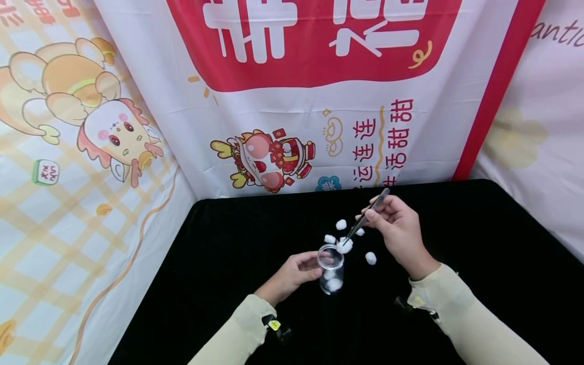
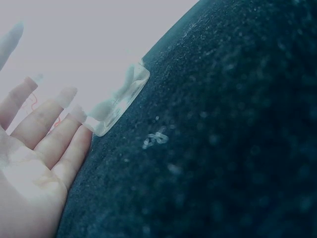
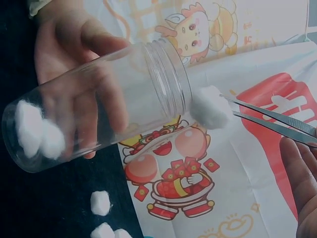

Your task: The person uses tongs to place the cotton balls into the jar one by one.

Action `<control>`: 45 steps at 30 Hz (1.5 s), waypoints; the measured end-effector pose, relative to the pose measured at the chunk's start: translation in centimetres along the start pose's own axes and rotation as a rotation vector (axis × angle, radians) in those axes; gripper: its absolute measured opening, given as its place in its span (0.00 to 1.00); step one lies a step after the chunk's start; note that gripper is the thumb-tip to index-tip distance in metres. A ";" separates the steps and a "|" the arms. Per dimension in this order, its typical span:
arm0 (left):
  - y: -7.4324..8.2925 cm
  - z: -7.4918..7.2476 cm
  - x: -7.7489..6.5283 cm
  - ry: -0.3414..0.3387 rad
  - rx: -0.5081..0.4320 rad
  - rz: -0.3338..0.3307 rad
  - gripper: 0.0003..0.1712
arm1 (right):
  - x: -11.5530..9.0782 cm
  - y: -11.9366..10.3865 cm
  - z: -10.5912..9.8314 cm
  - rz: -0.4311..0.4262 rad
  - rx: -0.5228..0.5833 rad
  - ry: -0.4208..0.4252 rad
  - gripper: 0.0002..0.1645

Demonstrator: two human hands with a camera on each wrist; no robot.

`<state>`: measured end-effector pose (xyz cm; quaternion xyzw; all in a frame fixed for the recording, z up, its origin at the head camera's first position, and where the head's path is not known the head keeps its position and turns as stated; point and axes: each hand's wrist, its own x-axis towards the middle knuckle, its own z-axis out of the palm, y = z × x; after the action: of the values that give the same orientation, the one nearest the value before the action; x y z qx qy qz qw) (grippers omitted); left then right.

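My left hand holds a clear plastic jar upright on the black cloth, thumb on the near side and fingers behind. The jar has no lid on, and a couple of cotton balls lie at its bottom. In my right hand is a pair of metal tweezers, gripped between thumb and fingers. Their tips pinch a cotton ball right at the jar's mouth. The left wrist view, washed out, shows the left fingers against the jar's base.
Several loose cotton balls lie on the black cloth behind and right of the jar, one apart from the others. Printed white sheets hang around the table's back and sides.
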<state>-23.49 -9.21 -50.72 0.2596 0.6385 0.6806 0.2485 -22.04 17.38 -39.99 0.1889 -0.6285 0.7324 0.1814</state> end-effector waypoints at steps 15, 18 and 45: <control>0.2 0.0 0.0 0.004 0.010 -0.007 0.26 | -0.5 0.7 0.7 0.000 -0.013 -0.031 0.11; 0.2 0.0 -0.1 0.007 0.008 -0.003 0.26 | -0.5 0.6 0.8 0.001 -0.011 -0.032 0.11; 0.0 0.0 0.0 0.042 0.035 -0.020 0.28 | -1.6 1.4 2.3 0.020 -0.064 -0.087 0.12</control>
<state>-23.48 -9.24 -50.75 0.2429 0.6578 0.6723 0.2372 -21.27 14.87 -41.62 0.2081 -0.6607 0.7048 0.1527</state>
